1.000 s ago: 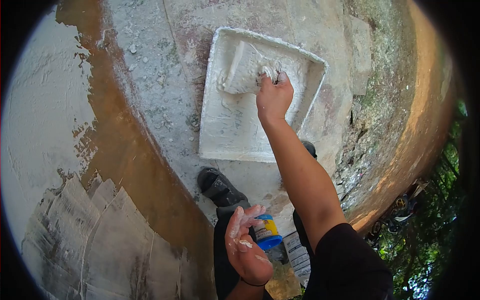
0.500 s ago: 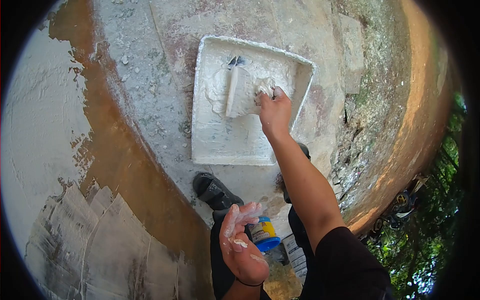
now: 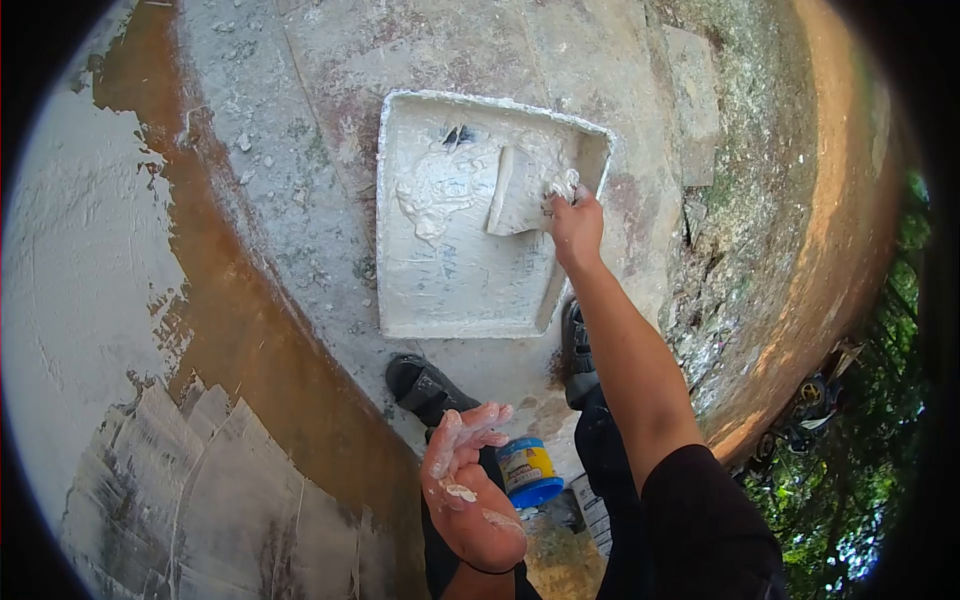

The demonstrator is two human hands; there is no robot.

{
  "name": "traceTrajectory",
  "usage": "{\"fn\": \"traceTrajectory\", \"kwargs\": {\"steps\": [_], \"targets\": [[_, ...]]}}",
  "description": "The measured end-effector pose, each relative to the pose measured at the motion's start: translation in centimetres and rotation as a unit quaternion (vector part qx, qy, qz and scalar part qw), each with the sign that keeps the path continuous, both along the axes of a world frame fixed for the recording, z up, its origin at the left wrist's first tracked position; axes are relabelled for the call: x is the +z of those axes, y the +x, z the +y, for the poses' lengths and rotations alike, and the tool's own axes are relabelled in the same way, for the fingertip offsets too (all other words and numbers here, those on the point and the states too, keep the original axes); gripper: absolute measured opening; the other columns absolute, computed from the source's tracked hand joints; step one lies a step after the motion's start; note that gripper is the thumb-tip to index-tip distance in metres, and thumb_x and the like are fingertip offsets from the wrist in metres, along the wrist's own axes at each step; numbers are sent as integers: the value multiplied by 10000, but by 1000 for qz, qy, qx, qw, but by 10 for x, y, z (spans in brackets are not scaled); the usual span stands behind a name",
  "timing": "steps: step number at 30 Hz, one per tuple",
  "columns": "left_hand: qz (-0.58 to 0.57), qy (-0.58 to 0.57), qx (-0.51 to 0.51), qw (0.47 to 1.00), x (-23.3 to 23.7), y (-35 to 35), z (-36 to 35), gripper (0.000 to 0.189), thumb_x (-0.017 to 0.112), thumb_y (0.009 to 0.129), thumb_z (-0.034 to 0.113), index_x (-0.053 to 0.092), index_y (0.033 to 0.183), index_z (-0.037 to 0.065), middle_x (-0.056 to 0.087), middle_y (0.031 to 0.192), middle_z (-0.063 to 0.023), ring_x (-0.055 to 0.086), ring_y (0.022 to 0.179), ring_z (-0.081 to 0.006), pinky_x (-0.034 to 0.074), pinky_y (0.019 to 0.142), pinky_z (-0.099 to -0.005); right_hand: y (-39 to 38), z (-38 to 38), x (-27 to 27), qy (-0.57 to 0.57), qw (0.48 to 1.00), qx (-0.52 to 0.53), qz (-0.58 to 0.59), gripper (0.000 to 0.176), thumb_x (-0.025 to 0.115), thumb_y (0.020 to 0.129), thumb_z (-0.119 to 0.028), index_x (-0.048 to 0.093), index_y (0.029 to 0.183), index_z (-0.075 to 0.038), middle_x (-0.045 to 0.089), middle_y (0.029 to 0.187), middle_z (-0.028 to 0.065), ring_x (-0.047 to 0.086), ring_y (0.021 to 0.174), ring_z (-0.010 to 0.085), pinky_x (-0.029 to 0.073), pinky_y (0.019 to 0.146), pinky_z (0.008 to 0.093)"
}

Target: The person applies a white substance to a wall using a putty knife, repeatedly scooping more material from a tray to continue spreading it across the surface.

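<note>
My right hand (image 3: 578,228) is closed around the handle end of a wide putty scraper (image 3: 514,196), which is coated in white paste. Its broad blade rests in the shallow white tray (image 3: 450,328), towards the right side. Wet white putty (image 3: 428,200) lies in a smeared heap left of the blade, and a lump of it clings by my fingers. Lower down, my left hand (image 3: 470,490) hangs palm up with fingers apart, smeared with putty and holding nothing.
A blue and yellow tub (image 3: 528,470) stands between my legs, near my black sandals (image 3: 425,388). At left, a brown wall (image 3: 265,370) is partly covered with white coating (image 3: 80,240). Rough concrete floor (image 3: 620,90) surrounds the tray. Trees and a parked motorbike (image 3: 810,400) show at right.
My right hand has drawn the scraper rightward across the tray, baring a thinner streak of tray bottom behind it. My left hand stays almost in place.
</note>
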State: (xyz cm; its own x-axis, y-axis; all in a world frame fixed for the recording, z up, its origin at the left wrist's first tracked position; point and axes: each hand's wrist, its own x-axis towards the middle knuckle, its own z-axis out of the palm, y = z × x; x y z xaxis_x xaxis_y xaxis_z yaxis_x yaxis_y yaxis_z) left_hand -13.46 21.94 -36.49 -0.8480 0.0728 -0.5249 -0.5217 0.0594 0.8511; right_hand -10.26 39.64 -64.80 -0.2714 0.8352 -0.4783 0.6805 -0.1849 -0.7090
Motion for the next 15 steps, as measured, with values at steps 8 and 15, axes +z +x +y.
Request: {"fn": "traceTrajectory", "kwargs": {"steps": [8,15], "targets": [[-21,3,7,1000,3,-1,-4,559,340,895,406,388,1227,-41,535,1073,-246,560,933,-306,415,778,-358,-52,-60,27,32,994,72,-70,230,580,714,-134,546,803,75,580,739,280,577,723,423,449,662,427],[0,0,15,1000,2,2,-12,546,356,885,370,374,1237,-47,546,1069,-219,581,909,-302,450,726,-337,-67,-88,12,-43,998,49,28,228,594,716,-114,555,839,74,595,724,235,592,681,334,450,652,382]]}}
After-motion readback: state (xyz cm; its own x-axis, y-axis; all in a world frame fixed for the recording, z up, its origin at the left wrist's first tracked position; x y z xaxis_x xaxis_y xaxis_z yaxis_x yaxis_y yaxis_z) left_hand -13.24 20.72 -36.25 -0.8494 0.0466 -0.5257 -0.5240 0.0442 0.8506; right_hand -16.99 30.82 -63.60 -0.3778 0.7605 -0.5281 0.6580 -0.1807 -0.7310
